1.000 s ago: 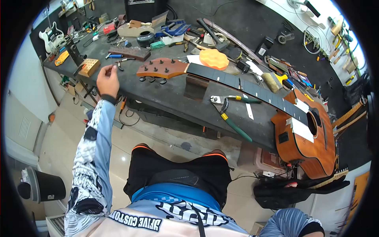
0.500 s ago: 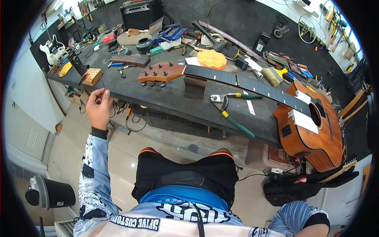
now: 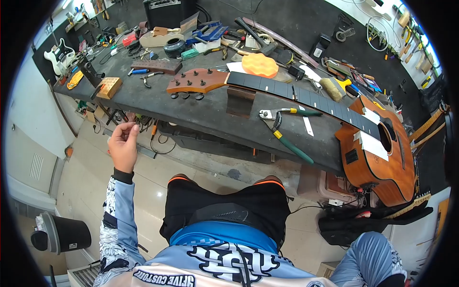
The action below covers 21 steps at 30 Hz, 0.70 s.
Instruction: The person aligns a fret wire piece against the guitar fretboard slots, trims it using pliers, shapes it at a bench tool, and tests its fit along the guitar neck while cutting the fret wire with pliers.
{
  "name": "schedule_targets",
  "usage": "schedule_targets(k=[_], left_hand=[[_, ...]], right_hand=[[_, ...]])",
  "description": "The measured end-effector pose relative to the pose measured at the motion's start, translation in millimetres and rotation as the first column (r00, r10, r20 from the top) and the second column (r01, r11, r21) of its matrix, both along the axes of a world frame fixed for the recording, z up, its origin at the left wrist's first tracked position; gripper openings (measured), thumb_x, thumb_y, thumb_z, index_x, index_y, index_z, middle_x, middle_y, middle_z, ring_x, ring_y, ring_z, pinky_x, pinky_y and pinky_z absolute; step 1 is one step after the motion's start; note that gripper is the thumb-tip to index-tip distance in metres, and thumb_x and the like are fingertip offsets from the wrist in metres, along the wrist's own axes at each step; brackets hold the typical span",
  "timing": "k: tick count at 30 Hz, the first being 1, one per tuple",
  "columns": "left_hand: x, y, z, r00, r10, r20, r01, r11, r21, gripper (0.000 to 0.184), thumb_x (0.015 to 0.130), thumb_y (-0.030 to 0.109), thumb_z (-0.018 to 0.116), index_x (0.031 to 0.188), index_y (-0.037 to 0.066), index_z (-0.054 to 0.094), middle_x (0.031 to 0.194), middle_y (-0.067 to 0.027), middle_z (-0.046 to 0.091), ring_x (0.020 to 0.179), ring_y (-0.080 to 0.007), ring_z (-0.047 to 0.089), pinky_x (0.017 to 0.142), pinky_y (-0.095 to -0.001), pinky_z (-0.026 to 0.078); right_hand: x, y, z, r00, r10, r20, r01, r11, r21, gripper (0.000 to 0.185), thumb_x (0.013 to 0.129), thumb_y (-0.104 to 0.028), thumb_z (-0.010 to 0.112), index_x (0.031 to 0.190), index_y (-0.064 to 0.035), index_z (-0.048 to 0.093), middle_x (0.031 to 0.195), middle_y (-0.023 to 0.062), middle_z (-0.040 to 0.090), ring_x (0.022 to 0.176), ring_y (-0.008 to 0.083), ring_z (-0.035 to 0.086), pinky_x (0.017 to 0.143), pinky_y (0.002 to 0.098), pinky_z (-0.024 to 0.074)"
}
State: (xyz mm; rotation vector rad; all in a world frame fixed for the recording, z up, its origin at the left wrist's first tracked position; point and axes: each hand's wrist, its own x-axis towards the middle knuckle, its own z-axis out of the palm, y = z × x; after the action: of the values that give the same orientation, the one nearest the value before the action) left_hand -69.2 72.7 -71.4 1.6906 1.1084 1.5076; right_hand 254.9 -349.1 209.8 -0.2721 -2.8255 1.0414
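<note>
My left hand (image 3: 123,146) is raised in front of the bench's left part, thumb and fingers pinched together. Whatever is between the fingertips is too thin to make out. My right hand is out of view; only its sleeve (image 3: 375,256) shows at the lower right. An acoustic guitar (image 3: 356,165) lies across the bench's right side, its headstock (image 3: 197,82) pointing left and its neck propped on a dark block (image 3: 240,101). White paper (image 3: 372,145) covers parts of the top beside the fretboard (image 3: 272,86). Cutting pliers (image 3: 292,146) with green and yellow handles lie open below the neck.
The dark workbench (image 3: 191,115) carries a wooden block (image 3: 109,88), an orange sponge (image 3: 259,65), a brush (image 3: 333,89), a hammer (image 3: 258,38) and several other tools. A bin (image 3: 71,234) stands on the floor at left. A black bag (image 3: 373,227) lies below the guitar.
My left hand has come down and back, away from the bench edge. The thin dark piece seen above its fingertips no longer shows clearly. The view has shifted slightly; the right sleeve has moved.
</note>
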Motion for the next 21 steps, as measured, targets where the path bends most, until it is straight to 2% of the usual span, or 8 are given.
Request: schedule_targets(k=[10, 12, 13, 15, 16, 17, 18, 21], left_hand=[[17, -24, -7, 0.995, -0.093, 0.041, 0.095, 0.993, -0.072, 0.016, 0.091, 0.010, 0.070, 0.100, -0.002, 0.064, 0.087, -0.0001, 0.066, 0.075, -0.0049, 0.057, 0.069, -0.0193, 0.045], [14, -27, -18, 0.996, -0.082, 0.043, 0.086, 0.992, -0.095, 0.016, 0.091, 0.011, 0.070, 0.100, -0.001, 0.065, 0.087, -0.0001, 0.065, 0.075, -0.0049, 0.057, 0.069, -0.0193, 0.045], [14, -28, -24, 0.997, -0.070, 0.045, 0.074, 0.992, -0.106, 0.016, 0.091, 0.011, 0.071, 0.100, -0.001, 0.065, 0.086, 0.0000, 0.065, 0.075, -0.0049, 0.057, 0.069, -0.0193, 0.045], [16, -38, -35, 0.997, -0.058, 0.052, 0.066, 0.985, -0.160, 0.014, 0.091, 0.011, 0.070, 0.097, 0.000, 0.065, 0.085, 0.0002, 0.065, 0.075, -0.0053, 0.057, 0.069, -0.0199, 0.046], [21, -46, -42, 0.995, -0.066, 0.075, 0.079, 0.980, -0.184, 0.013, 0.090, 0.011, 0.070, 0.096, 0.000, 0.065, 0.084, 0.0002, 0.065, 0.075, -0.0058, 0.057, 0.069, -0.0205, 0.046], [27, -57, -48, 0.992, -0.102, 0.080, 0.117, 0.970, -0.214, 0.011, 0.090, 0.010, 0.070, 0.094, 0.001, 0.065, 0.084, -0.0001, 0.065, 0.074, -0.0066, 0.058, 0.070, -0.0215, 0.047], [32, -69, -54, 0.989, -0.128, 0.068, 0.140, 0.962, -0.236, 0.008, 0.089, 0.008, 0.069, 0.092, 0.002, 0.066, 0.084, -0.0003, 0.065, 0.074, -0.0075, 0.058, 0.070, -0.0226, 0.047], [51, -114, -93, 0.970, -0.236, 0.059, 0.238, 0.876, -0.419, 0.008, 0.088, 0.009, 0.071, 0.091, 0.003, 0.065, 0.082, -0.0010, 0.067, 0.075, -0.0096, 0.061, 0.070, -0.0252, 0.050]], right_hand=[[11, 14, -9, 0.981, -0.127, -0.147, 0.156, 0.967, 0.203, 0.012, 0.090, -0.011, 0.059, 0.097, -0.0020, 0.065, 0.095, 0.0099, 0.066, 0.089, 0.0213, 0.063, 0.083, 0.0380, 0.0492], [18, 5, -2, 0.949, -0.243, -0.202, 0.306, 0.866, 0.395, 0.011, 0.090, -0.009, 0.061, 0.098, -0.0020, 0.064, 0.095, 0.0092, 0.066, 0.089, 0.0200, 0.063, 0.082, 0.0359, 0.0489], [24, -2, -3, 0.902, -0.345, -0.261, 0.433, 0.713, 0.551, 0.011, 0.089, -0.008, 0.062, 0.098, -0.0019, 0.064, 0.095, 0.0088, 0.066, 0.089, 0.0193, 0.062, 0.081, 0.0348, 0.0487], [32, -2, -27, 0.615, -0.586, -0.527, 0.676, 0.048, 0.735, 0.011, 0.089, -0.007, 0.064, 0.099, -0.0019, 0.064, 0.095, 0.0080, 0.066, 0.089, 0.0180, 0.062, 0.081, 0.0328, 0.0484], [36, 9, -49, 0.384, -0.636, -0.669, 0.702, -0.270, 0.659, 0.012, 0.088, -0.006, 0.065, 0.099, -0.0019, 0.064, 0.095, 0.0076, 0.066, 0.089, 0.0173, 0.062, 0.080, 0.0317, 0.0483], [40, 32, -70, 0.139, -0.648, -0.749, 0.700, -0.471, 0.538, 0.013, 0.088, -0.006, 0.066, 0.100, -0.0018, 0.064, 0.095, 0.0072, 0.066, 0.089, 0.0167, 0.062, 0.080, 0.0307, 0.0481], [45, 61, -86, -0.043, -0.670, -0.741, 0.738, -0.521, 0.428, 0.013, 0.088, -0.005, 0.068, 0.100, -0.0018, 0.064, 0.095, 0.0068, 0.066, 0.089, 0.0160, 0.062, 0.079, 0.0296, 0.0480], [69, 136, -124, -0.359, -0.787, -0.502, 0.927, -0.362, -0.094, 0.010, 0.086, 0.001, 0.066, 0.094, -0.0014, 0.060, 0.083, 0.0018, 0.059, 0.080, 0.0113, 0.055, 0.076, 0.0262, 0.0451]])
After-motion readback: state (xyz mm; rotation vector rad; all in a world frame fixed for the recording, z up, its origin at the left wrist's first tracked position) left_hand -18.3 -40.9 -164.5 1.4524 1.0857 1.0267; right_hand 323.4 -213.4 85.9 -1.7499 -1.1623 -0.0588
